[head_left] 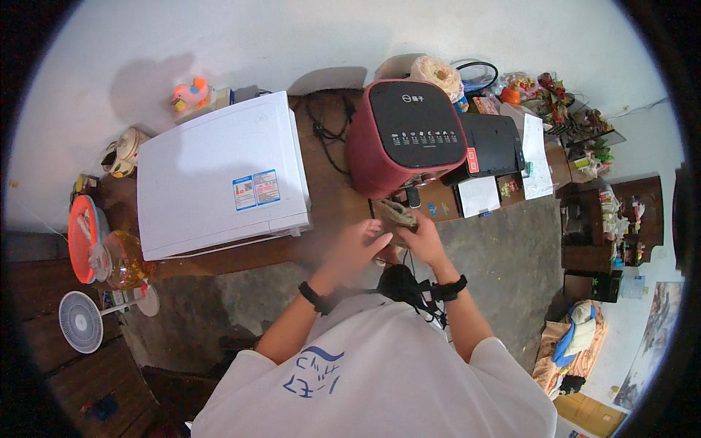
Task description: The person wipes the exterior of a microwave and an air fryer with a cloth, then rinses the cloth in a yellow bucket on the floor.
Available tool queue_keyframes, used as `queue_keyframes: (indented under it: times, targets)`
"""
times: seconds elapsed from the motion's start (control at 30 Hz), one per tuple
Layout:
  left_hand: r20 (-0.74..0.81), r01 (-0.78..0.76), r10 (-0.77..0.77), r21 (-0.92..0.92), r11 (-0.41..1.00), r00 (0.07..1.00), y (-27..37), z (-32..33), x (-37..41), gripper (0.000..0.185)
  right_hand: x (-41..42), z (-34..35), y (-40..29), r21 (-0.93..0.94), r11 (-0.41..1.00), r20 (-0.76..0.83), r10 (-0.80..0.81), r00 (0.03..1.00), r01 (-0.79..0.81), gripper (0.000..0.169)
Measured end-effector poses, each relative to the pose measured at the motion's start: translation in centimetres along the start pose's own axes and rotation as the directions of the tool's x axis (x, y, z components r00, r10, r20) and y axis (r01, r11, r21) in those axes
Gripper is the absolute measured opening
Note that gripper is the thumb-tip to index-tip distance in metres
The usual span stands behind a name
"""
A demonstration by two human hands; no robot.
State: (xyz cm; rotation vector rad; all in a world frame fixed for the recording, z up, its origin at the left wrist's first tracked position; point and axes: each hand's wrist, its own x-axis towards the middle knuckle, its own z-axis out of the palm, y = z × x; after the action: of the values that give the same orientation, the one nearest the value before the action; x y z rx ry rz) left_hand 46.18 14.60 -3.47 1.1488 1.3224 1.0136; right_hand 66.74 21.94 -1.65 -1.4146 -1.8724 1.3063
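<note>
A folded greyish-brown cloth [398, 212] is pinched in my right hand [424, 241], in front of the desk edge. Beside it my left hand [356, 246], slightly blurred, has its fingers apart and no object in them; whether its thumb touches the cloth I cannot tell. Just beyond the cloth stands a dark red air fryer [364, 148] with a black top panel bearing icons and its handle facing me. To the left, a large white box-shaped appliance [208, 164] with blue-edged labels rests on the wooden desk [323, 180].
Right of the air fryer are a black printer [490, 145] and white paper sheets [536, 164]. A black cable [331, 131] lies behind. At left are an orange basket [82, 241], a large clear jar [126, 263] and a white fan [82, 322]. Below is the concrete floor [493, 257].
</note>
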Motion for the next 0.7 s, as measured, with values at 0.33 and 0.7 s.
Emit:
queue_keyframes:
  times: [0.33,0.7]
  targets:
    - [-0.014,0.132,-0.132,0.178,0.975,0.991,-2.4,-1.4,-1.7,0.04,-0.4,-10.3,6.8,0.432,0.88,-0.12,0.271,0.955,-0.195,0.045]
    - [-0.073,0.117,-0.107,0.156,0.981,0.992,-3.0,-1.4,-1.4,0.041,6.3,-7.1,13.0,0.542,0.827,-0.12,0.251,0.961,-0.148,0.035]
